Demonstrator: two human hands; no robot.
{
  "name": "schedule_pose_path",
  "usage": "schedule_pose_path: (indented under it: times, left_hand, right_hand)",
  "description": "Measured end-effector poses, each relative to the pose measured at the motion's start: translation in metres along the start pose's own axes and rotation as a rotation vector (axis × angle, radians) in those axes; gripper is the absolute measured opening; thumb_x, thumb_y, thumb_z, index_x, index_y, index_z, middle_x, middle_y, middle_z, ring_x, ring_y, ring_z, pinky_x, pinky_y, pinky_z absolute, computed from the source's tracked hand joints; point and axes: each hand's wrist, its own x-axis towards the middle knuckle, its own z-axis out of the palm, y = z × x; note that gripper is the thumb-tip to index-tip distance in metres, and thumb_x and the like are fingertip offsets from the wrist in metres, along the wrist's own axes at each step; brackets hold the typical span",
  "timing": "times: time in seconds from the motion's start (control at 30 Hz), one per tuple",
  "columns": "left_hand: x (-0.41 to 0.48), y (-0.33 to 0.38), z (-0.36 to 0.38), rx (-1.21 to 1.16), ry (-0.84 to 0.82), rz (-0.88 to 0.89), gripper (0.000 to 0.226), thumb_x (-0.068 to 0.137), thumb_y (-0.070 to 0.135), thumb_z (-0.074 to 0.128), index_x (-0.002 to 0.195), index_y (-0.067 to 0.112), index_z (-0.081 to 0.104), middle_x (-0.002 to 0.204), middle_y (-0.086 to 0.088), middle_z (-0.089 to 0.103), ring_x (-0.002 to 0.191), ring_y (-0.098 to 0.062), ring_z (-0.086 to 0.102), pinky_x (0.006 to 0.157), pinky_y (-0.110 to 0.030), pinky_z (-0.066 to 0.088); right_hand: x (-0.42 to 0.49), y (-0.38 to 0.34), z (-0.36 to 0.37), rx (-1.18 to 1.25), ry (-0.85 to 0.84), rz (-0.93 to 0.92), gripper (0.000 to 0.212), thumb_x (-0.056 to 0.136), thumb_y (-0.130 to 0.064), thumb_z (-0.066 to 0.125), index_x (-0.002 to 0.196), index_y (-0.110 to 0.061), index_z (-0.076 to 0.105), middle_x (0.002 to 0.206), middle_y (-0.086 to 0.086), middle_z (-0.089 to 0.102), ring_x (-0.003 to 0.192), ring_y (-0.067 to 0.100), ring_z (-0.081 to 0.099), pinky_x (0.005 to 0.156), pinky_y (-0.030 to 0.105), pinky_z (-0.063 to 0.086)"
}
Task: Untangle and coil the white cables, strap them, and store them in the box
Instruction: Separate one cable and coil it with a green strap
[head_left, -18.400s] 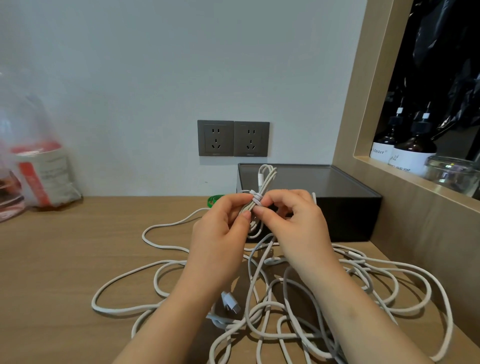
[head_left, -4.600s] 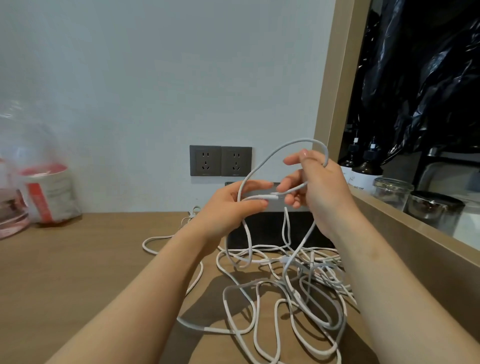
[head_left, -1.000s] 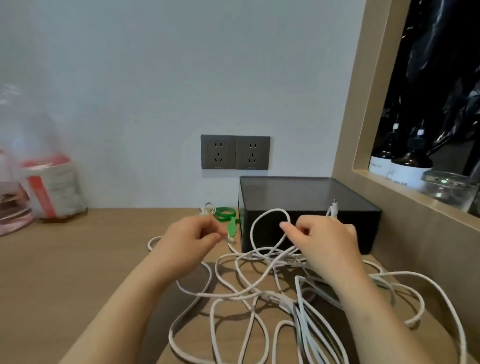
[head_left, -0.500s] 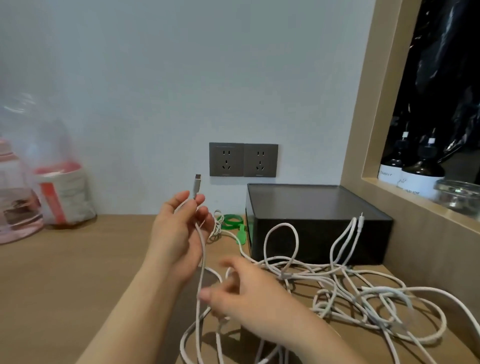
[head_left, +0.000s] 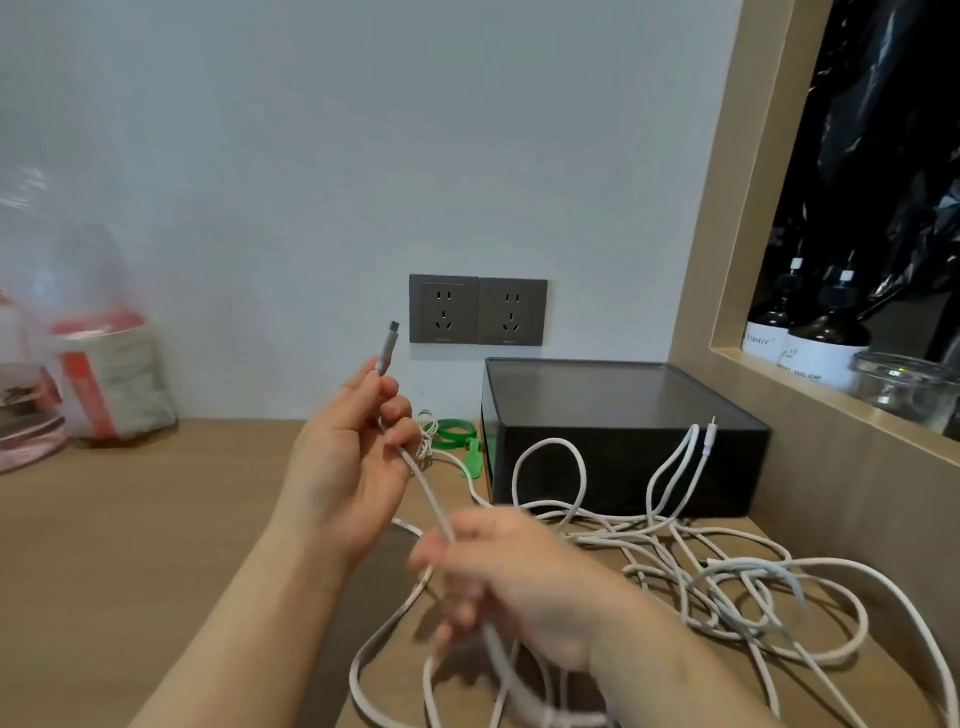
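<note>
we find the left hand (head_left: 343, 467) raised over the table (head_left: 130, 545), thumb and fingers curled, pinching one white cable (head_left: 422, 486) just below its plug (head_left: 387, 348), which points up. the cable runs down and right into the right hand (head_left: 519, 582), which is blurred. its fingers look curled round the cable, but we cannot tell how tightly. below that hand the cable drops in loops to the table. the other cables lie as a loose tangle (head_left: 727, 571) on the table, in front of the black box (head_left: 623, 452) and to its right. two loops and a second plug end (head_left: 710, 436) stand up against the box's front. the box sits by the wall, below two sockets (head_left: 478, 312). green straps (head_left: 452, 431) lie just left of the box. a plastic bag (head_left: 104, 374) sits far left, and bottles (head_left: 810, 338) and a jar (head_left: 904, 384) are on the shelf at right.
</note>
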Motion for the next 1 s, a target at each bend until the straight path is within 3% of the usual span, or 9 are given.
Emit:
schedule_pose_path:
  times: [0.07,0.17,0.3,0.37,0.5,0.57,0.77,0.9,1.0]
  left_hand:
    - [0.0,0.001,-0.002,0.176,0.009,0.067,0.018,0.097,0.006,0.04,0.088,0.012,0.055,0.063,0.003,0.046,0.044,-0.003,0.04,0.037,-0.011,0.03]
    - [-0.003,-0.008,-0.005,0.572,-0.023,0.193,0.023,0.097,0.003,0.042,0.091,0.015,0.061,0.064,0.002,0.051,0.044,-0.001,0.042,0.039,-0.011,0.034]
    - [-0.008,-0.017,-0.006,1.473,-0.228,0.508,0.022,0.096,0.014,0.049,0.109,0.02,0.065,0.083,0.012,0.062,0.073,0.001,0.057,0.064,-0.013,0.042]
    - [-0.01,-0.021,-0.004,1.707,-0.315,0.562,0.02,0.097,0.019,0.046,0.108,0.023,0.062,0.09,0.012,0.061,0.087,-0.007,0.056,0.069,-0.011,0.037]
    - [-0.01,-0.023,-0.007,1.649,-0.244,0.438,0.007,0.1,0.026,0.036,0.097,0.029,0.042,0.081,0.01,0.057,0.075,-0.009,0.054,0.064,-0.015,0.041]
    - [-0.01,-0.023,-0.008,1.575,-0.245,0.366,0.008,0.1,0.026,0.036,0.093,0.029,0.04,0.077,0.004,0.059,0.066,-0.011,0.055,0.063,-0.027,0.046]
    - [-0.019,-0.03,-0.004,1.413,-0.231,0.287,0.011,0.1,0.026,0.036,0.09,0.029,0.04,0.065,0.004,0.049,0.055,-0.01,0.045,0.059,-0.031,0.041]
    - [-0.024,-0.034,-0.007,1.562,-0.245,0.331,0.01,0.1,0.031,0.035,0.099,0.026,0.044,0.061,0.008,0.046,0.057,-0.007,0.044,0.06,-0.031,0.036]
    - [-0.022,-0.033,-0.012,1.394,-0.269,0.214,0.006,0.095,0.033,0.048,0.097,0.027,0.049,0.059,0.012,0.046,0.052,-0.003,0.04,0.057,-0.026,0.034]
  right_hand:
    - [-0.003,-0.007,-0.021,-0.05,0.318,-0.104,0.01,0.089,-0.015,0.06,0.079,-0.014,0.063,0.046,-0.007,0.043,0.042,0.008,0.04,0.047,0.026,0.042]
    - [-0.013,-0.015,-0.048,-0.432,0.665,-0.271,0.009,0.08,-0.026,0.07,0.075,-0.021,0.066,0.053,-0.007,0.052,0.049,0.007,0.046,0.05,0.024,0.04]
    - [-0.015,-0.014,-0.05,-0.884,0.799,-0.278,0.029,0.081,-0.048,0.062,0.067,-0.024,0.058,0.058,-0.005,0.057,0.059,0.011,0.055,0.057,0.027,0.047]
    - [-0.016,-0.014,-0.049,-1.029,0.849,-0.234,0.035,0.084,-0.054,0.055,0.067,-0.023,0.053,0.059,-0.005,0.054,0.058,0.01,0.053,0.053,0.024,0.043]
    - [-0.02,-0.016,-0.06,-0.998,0.698,-0.114,0.03,0.089,-0.045,0.054,0.069,-0.023,0.057,0.061,-0.005,0.053,0.06,0.009,0.053,0.055,0.021,0.039]
    - [-0.024,-0.015,-0.066,-0.951,0.651,-0.077,0.025,0.09,-0.041,0.054,0.073,-0.022,0.061,0.064,-0.004,0.056,0.063,0.009,0.054,0.057,0.021,0.041]
    - [-0.024,-0.012,-0.069,-0.871,0.553,-0.144,0.012,0.093,-0.028,0.051,0.091,-0.03,0.063,0.082,-0.011,0.062,0.078,0.003,0.057,0.067,0.019,0.046]
    - [-0.024,-0.012,-0.068,-0.823,0.563,-0.247,0.01,0.089,-0.029,0.057,0.084,-0.031,0.065,0.075,-0.011,0.062,0.072,0.003,0.058,0.064,0.016,0.046]
    - [-0.025,-0.01,-0.076,-0.816,0.696,-0.273,0.022,0.085,-0.039,0.061,0.072,-0.021,0.066,0.059,-0.006,0.056,0.054,0.005,0.051,0.052,0.016,0.038]
